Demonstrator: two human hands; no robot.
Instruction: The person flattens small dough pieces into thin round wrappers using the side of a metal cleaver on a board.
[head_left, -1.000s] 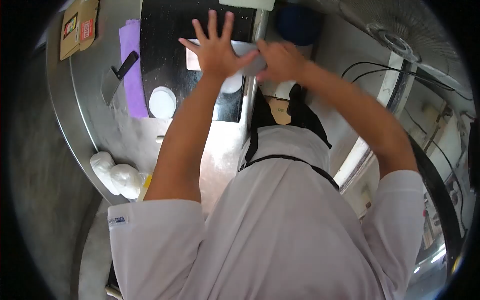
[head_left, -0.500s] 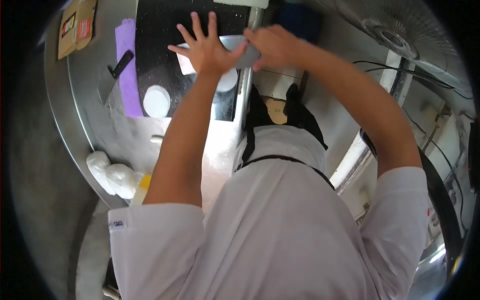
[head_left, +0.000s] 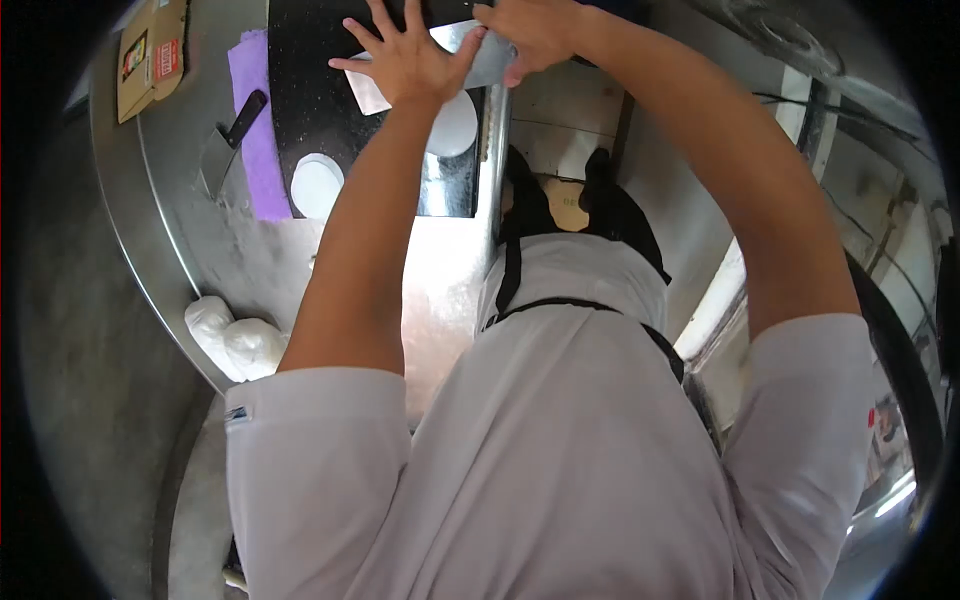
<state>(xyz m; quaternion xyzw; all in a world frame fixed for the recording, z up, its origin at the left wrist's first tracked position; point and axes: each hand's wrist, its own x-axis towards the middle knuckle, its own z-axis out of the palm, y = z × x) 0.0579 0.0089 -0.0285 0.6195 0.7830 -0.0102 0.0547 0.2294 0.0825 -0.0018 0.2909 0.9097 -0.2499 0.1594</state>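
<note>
My left hand [head_left: 412, 62] lies with its fingers spread on a flat metal blade [head_left: 369, 92] over the black board [head_left: 310, 110]. The blade's other end [head_left: 490, 58] is gripped by my right hand [head_left: 535, 38], whose fingers are curled round it; the part inside the grip is hidden. Two white discs rest on the board: one [head_left: 317, 185] left of my left forearm, the other [head_left: 452, 125] just below the blade, partly behind my left wrist.
A purple cloth [head_left: 257, 130] lies along the board's left edge, with a black-handled cleaver [head_left: 220, 158] partly on it. Farther left is a cardboard box [head_left: 155, 55]. White bundles [head_left: 238, 338] sit at the counter's curved edge. A fan [head_left: 780, 30] and black cables [head_left: 850, 112] are at the right.
Both hands and the blade have moved up in the view, away from my body, and the blade has turned to a steeper slant. My left fingers stay spread and my right hand keeps its grip.
</note>
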